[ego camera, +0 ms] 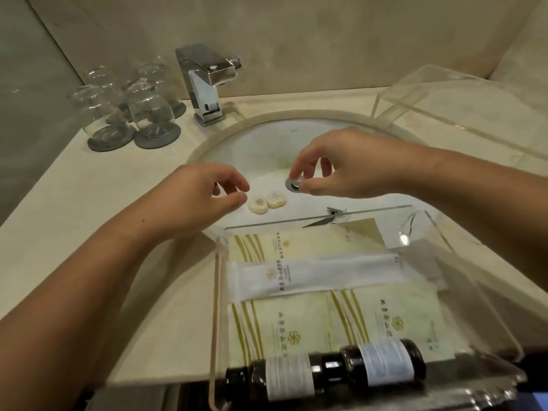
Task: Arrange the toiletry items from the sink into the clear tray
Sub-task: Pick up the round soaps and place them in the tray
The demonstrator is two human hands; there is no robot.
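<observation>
- Two soap rounds (258, 205) lie side by side in the sink (252, 149), just right of my left hand (204, 191), the nearer one, loosely curled and empty.
- My right hand (332, 170) hovers over the drain (294, 184) (pinching anything? I cannot tell).
- The clear tray (218, 292) sits toward me.

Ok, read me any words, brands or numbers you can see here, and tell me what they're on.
Nothing is legible.
Cream packets: upside-down characters by a flower logo, too blurred.
White packet: printed characters, blurred.
Brown bottles: label print too small.
Soaps: stamped marks, unreadable.
</observation>
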